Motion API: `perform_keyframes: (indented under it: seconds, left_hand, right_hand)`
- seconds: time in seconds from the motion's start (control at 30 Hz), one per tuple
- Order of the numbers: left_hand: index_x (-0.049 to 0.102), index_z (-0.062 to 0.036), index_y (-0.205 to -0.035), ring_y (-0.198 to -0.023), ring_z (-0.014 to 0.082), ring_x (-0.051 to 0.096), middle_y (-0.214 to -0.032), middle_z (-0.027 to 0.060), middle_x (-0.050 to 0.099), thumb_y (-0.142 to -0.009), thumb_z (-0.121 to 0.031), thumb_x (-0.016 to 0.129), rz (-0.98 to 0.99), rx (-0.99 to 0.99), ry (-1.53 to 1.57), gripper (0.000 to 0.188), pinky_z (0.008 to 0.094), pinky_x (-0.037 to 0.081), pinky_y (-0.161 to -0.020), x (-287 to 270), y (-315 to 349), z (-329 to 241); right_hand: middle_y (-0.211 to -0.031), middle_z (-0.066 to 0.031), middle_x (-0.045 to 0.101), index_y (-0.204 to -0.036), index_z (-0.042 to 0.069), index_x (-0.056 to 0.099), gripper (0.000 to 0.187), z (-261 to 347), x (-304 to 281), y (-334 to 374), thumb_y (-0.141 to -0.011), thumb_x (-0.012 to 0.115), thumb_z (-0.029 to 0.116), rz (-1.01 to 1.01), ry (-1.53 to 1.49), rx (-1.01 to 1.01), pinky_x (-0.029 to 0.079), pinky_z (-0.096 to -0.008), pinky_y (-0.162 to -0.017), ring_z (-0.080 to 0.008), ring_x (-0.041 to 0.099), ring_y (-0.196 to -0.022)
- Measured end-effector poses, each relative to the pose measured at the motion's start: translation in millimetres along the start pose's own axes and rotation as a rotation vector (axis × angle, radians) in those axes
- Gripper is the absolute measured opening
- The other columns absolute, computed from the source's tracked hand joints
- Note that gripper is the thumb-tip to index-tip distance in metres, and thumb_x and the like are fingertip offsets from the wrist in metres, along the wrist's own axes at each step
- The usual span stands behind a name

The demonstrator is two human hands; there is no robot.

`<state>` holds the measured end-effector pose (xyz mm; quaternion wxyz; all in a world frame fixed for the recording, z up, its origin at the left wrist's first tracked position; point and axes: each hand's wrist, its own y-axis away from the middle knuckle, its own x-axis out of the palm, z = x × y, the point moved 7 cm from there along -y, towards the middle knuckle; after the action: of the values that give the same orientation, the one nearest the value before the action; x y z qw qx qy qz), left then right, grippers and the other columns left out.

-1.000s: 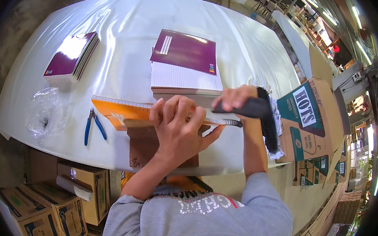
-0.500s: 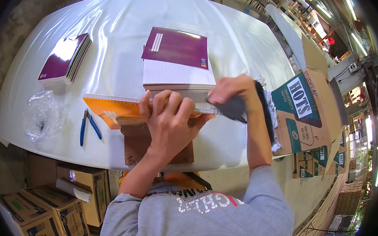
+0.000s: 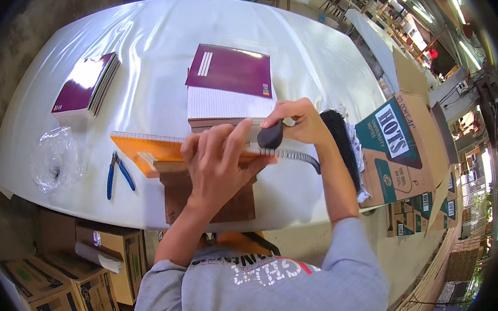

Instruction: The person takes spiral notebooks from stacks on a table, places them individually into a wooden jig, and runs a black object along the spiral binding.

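My left hand (image 3: 218,163) grips an orange notebook (image 3: 144,150), which stands on edge against a brown wooden block (image 3: 176,189). Along its upper edge runs a row of binding holes. A dark spiral binding coil (image 3: 300,155) sticks out past the right end of that edge and bends downward. Between the fingers of my right hand (image 3: 297,120) is a dark rounded pad (image 3: 270,137), pressed at the spot where coil and notebook meet. How far the coil sits inside the holes is hidden by my left fingers.
Behind my hands lie a purple cover (image 3: 231,73) and lined sheets (image 3: 231,102). Purple notebooks (image 3: 85,86), a clear plastic bag (image 3: 59,160) and blue-handled nippers (image 3: 125,174) are at left. Black coils (image 3: 341,146) and an open carton (image 3: 396,151) stand at right.
My right hand has moved slightly left with the dark pad, now at the notebook's right end. More of the coil shows, stretching out to the right. The left hand keeps its hold.
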<state>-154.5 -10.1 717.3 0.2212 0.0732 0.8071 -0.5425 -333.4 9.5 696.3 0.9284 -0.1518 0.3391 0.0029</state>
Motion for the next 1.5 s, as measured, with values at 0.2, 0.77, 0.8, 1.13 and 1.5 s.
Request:
perform_keyframes:
  seconds: [0.2, 0.77, 0.8, 1.13, 1.5]
  left_hand:
    - [0.054, -0.0135, -0.114, -0.078, 0.0130, 0.052, -0.088, -0.0008, 0.053, -0.062, -0.050, 0.072, -0.080, 0.115, 0.050, 0.066, 0.0308, 0.032, -0.072, -11, 2, 7]
    - [0.043, -0.0134, -0.126, -0.080, 0.0149, 0.053, -0.093, 0.0022, 0.050, -0.057, -0.045, 0.078, -0.081, 0.052, 0.150, 0.083, 0.0323, 0.035, -0.073, -10, 2, 11]
    - [0.043, -0.0134, -0.126, -0.080, 0.0149, 0.053, -0.093, 0.0022, 0.050, -0.057, -0.045, 0.078, -0.079, 0.071, 0.150, 0.083, 0.0323, 0.035, -0.073, -11, 1, 9]
    - [0.050, -0.0091, -0.061, -0.095, 0.0229, 0.052, -0.073, 0.0020, 0.048, -0.048, -0.056, 0.076, 0.058, 0.015, -0.165, 0.055, 0.0473, 0.021, -0.085, -44, -21, 63]
    - [0.049, -0.0071, -0.058, -0.110, 0.0321, 0.043, -0.111, 0.0139, 0.049, -0.045, -0.051, 0.080, -0.075, 0.014, -0.111, 0.055, 0.0441, 0.029, -0.082, -54, -12, 64]
  right_hand:
    - [-0.077, -0.0121, 0.065, -0.082, 0.001, 0.065, 0.014, 7, -18, 5, -0.069, 0.065, -0.006, -0.313, -0.669, -0.178, 0.052, -0.0325, -0.073, -0.0225, 0.063, -0.076]
    - [-0.074, -0.0085, 0.065, -0.074, 0.001, 0.065, 0.015, 35, 7, -20, -0.059, 0.068, 0.000, -0.070, -0.333, -0.111, 0.050, -0.0297, -0.064, -0.0192, 0.061, -0.068]
    - [-0.074, -0.0066, 0.066, -0.078, 0.003, 0.067, 0.020, 41, 1, -17, -0.059, 0.063, -0.003, -0.132, -0.806, -0.266, 0.047, -0.0279, -0.060, -0.0164, 0.061, -0.065]
    - [-0.075, -0.0097, 0.066, -0.081, -0.001, 0.065, 0.013, 16, 29, -29, -0.068, 0.066, -0.001, -0.044, -0.301, 0.131, 0.051, -0.0295, -0.064, -0.0192, 0.063, -0.068]
    - [-0.080, -0.0104, 0.066, -0.080, 0.000, 0.066, 0.008, 57, 20, -51, -0.072, 0.067, 0.003, -0.156, -0.653, -0.422, 0.050, -0.0292, -0.068, -0.0163, 0.062, -0.070]
